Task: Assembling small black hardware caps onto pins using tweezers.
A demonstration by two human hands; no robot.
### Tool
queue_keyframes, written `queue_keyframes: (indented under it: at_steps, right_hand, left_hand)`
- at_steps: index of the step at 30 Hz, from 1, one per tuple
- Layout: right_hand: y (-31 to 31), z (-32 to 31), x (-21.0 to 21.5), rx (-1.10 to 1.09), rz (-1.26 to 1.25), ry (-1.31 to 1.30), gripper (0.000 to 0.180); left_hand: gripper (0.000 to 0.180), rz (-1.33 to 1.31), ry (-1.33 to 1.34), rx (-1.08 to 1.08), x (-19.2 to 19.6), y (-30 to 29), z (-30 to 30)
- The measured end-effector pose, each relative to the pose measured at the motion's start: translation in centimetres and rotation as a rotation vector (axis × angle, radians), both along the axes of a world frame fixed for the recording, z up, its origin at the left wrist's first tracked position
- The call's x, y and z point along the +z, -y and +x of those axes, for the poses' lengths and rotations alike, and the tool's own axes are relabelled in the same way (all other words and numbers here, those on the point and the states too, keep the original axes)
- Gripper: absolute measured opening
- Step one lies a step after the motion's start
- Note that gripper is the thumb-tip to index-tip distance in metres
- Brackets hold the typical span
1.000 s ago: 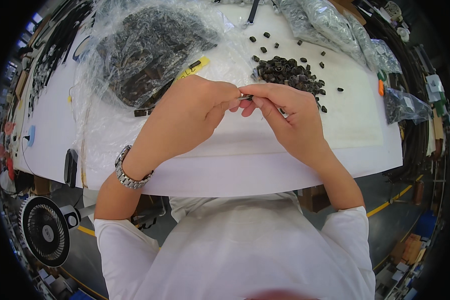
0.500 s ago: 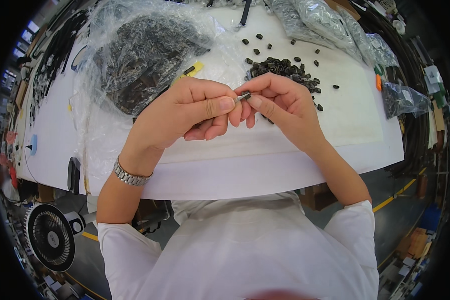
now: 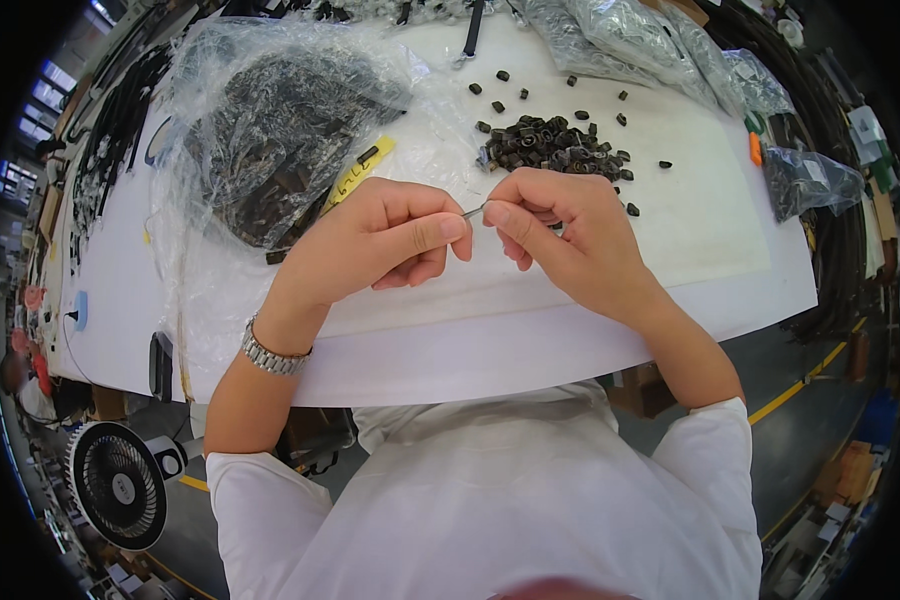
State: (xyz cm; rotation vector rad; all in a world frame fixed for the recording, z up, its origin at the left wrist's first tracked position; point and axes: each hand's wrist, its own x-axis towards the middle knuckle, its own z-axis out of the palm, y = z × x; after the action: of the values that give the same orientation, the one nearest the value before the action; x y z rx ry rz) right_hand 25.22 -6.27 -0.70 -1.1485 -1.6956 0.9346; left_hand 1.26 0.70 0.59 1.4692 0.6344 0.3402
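Note:
My left hand (image 3: 400, 238) is closed in a pinch, with a thin silvery metal piece (image 3: 474, 211) sticking out between thumb and forefinger. Its exact kind is too small to tell. The tip reaches the thumb and forefinger of my right hand (image 3: 560, 235), which are pressed together; what they hold is hidden by the fingers. Both hands are above the table, in front of a heap of small black ring-like pieces (image 3: 550, 145). Several more of these lie scattered around the heap.
A big clear plastic bag (image 3: 280, 120) of dark parts lies at the left, with a yellow label (image 3: 355, 180) beside it. Filled clear bags (image 3: 620, 45) are at the back right. A black-and-white fan (image 3: 120, 485) stands below the table's left edge (image 3: 420, 390).
The small black piece that showed at my right fingertips is out of sight. My hands have drawn slightly apart, with the thin metal piece still between them. The whole view has shifted slightly.

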Motion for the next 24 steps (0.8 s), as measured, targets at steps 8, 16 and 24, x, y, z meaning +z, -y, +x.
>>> queue_keyframes:
  at_steps: [8, 16, 24]
  right_hand:
    - [-0.6, 4.5, 1.1, -0.352, 0.068, 0.806, 0.03]
    - [-1.3, -0.1, -2.2, 0.081, 0.409, 0.503, 0.02]
    - [-0.9, 0.1, -4.6, 0.109, 0.37, 0.327, 0.021]
  left_hand:
    - [0.012, 0.909, -0.427, 0.519, -2.4, -3.7, -1.3]
    - [0.019, 1.339, -0.746, 0.387, -4.5, -6.3, -1.4]
    - [0.009, 1.374, -0.81, 0.387, -5.0, -6.3, -1.4]
